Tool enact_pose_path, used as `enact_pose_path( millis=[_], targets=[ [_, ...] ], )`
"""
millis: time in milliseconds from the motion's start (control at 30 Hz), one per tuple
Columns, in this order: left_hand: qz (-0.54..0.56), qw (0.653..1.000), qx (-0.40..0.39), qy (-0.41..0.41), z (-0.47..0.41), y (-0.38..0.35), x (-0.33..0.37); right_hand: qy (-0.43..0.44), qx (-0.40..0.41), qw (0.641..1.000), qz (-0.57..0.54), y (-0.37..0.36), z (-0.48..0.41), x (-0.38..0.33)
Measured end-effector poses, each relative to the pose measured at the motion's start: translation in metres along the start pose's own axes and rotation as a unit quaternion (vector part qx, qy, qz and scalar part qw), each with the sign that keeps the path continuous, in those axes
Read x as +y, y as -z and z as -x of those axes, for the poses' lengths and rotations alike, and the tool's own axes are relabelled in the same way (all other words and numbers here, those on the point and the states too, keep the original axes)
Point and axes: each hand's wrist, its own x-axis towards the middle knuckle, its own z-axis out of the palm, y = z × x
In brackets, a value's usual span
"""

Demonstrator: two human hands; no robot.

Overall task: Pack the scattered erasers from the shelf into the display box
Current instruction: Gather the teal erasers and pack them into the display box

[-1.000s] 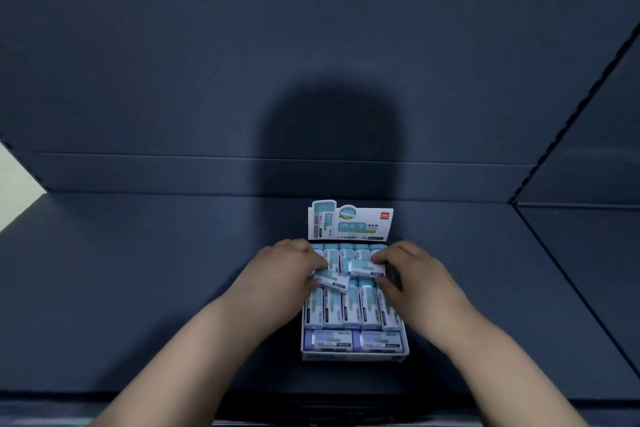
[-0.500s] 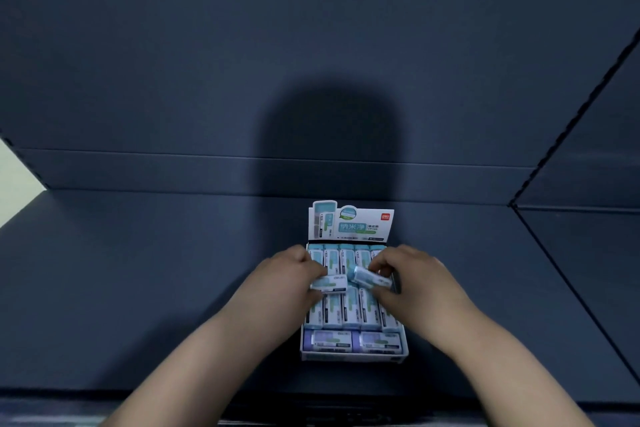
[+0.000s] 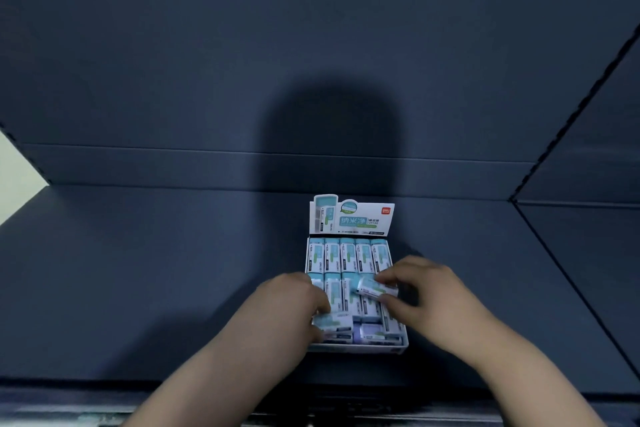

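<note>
Your right hand pinches a tilted eraser over the right of the display box's middle row. Your left hand curls round a front-left eraser and hides that corner. The header card print is blurred. The box sits on the shelf.

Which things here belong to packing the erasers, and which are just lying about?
Job:
- display box
- rows of erasers in it
- left hand holding the front eraser
- right hand holding the tilted eraser
- shelf under the box

Just there:
- back wall
- side panel on the right
</note>
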Motion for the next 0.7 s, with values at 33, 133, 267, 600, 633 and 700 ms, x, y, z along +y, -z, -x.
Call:
enact_pose_path(
  millis=[33,133,267,600,633,700],
  targets=[
    [-0.020,1.000,-0.019,0.001,0.000,0.001,0.000,0.001,0.000,1.000,-0.005,0.000,0.001,0.001],
    [-0.085,0.995,-0.047,0.007,-0.002,0.001,0.001,0.004,0.000,1.000,-0.018,-0.001,0.000,0.001],
    [-0.077,0.997,-0.019,0.018,0.001,0.001,0.002,0.017,0.022,1.000,-0.013,-0.005,-0.002,0.002],
    [0.054,0.982,0.149,-0.103,0.000,-0.009,0.011,0.037,0.040,0.992,-0.111,0.002,0.022,-0.019],
    [0.043,0.983,0.138,-0.113,-0.003,-0.010,0.013,0.031,0.040,0.993,-0.106,-0.001,0.021,-0.021],
    [0.017,0.987,0.115,-0.111,-0.008,-0.015,0.012,0.013,0.040,0.995,-0.096,-0.004,0.020,-0.021]
  ],
)
